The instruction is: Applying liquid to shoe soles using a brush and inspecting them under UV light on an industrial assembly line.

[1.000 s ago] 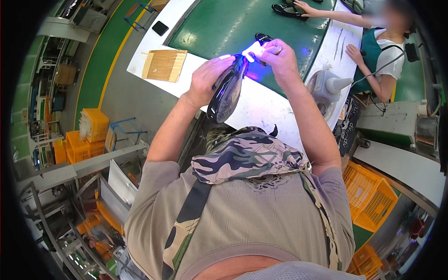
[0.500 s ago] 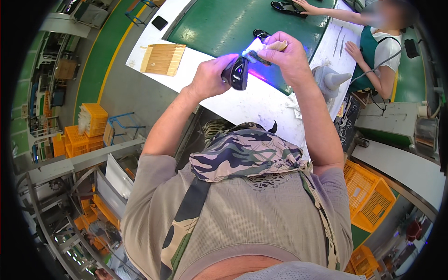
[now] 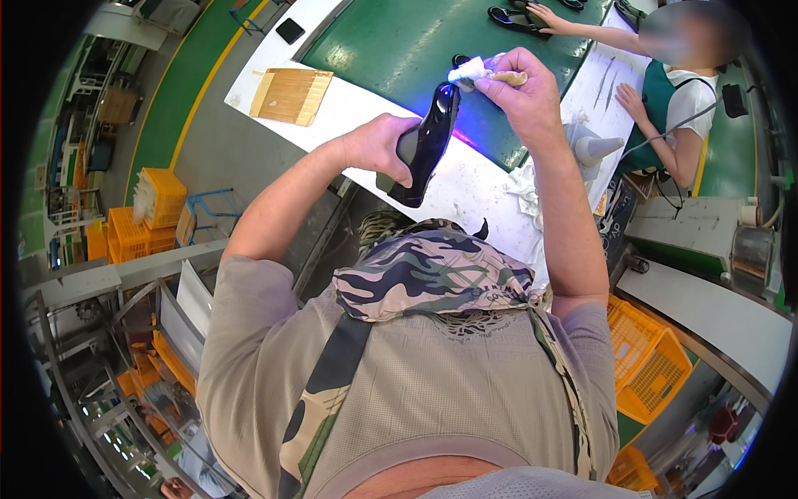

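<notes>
A glossy black shoe (image 3: 431, 137) is in my left hand (image 3: 382, 148), whose fingers and thumb wrap around its heel end. The shoe is tilted, its narrow far end pointing up and away from me. My right hand (image 3: 529, 93) pinches a bunched white cloth (image 3: 469, 71) close to that far end; whether the two touch I cannot tell. A small tan piece (image 3: 509, 78) sticks out between the right fingers, its kind unclear. Bluish-violet light falls on the cloth and the shoe's tip. Another dark shoe (image 3: 460, 60) lies on the green belt, partly hidden behind the cloth.
The white bench (image 3: 349, 108) carries a wooden board (image 3: 291, 96), a phone (image 3: 289, 32), crumpled white cloth (image 3: 525, 187) and a grey cone-topped container (image 3: 597, 150). Across the green belt (image 3: 374, 50), a co-worker's hand (image 3: 549, 18) touches black shoes (image 3: 517, 20). Orange crates (image 3: 648, 358) stand at right.
The shoe has swung from nearly end-on to lengthwise, and my left hand has shifted lower toward its heel end. My right hand and the cloth have moved slightly right and away from me.
</notes>
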`<state>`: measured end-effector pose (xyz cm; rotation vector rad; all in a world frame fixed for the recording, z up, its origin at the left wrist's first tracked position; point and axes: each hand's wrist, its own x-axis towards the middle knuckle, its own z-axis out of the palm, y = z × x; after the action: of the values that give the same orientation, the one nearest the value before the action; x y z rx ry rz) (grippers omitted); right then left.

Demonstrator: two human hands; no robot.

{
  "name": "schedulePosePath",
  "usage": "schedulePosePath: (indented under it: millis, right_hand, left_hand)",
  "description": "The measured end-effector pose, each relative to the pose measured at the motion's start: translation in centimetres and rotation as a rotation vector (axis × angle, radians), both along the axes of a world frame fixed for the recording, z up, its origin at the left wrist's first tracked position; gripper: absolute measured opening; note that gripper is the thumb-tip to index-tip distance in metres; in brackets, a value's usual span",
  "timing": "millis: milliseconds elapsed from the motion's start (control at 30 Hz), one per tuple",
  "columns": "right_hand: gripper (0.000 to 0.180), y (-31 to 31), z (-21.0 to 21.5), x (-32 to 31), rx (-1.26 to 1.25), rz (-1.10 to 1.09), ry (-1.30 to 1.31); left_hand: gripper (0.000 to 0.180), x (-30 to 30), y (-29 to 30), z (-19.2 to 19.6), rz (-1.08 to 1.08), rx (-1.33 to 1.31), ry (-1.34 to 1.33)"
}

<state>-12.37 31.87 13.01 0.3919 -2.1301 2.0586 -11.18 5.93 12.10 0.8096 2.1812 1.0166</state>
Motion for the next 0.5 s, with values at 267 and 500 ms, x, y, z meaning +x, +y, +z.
schedulePosePath:
  millis: [267,500]
  right_hand:
    - [0.020,-1.0,-0.7,0.4,0.114,-0.010,0.155]
    - [0.022,-2.0,-2.3,1.8,0.088,0.122,0.116]
  left_hand:
    - [0.069,0.3,-0.8,-1.8,0.072,0.140,-0.392]
    - [0.071,1.1,-1.6,-3.7,0.197,0.342,-0.533]
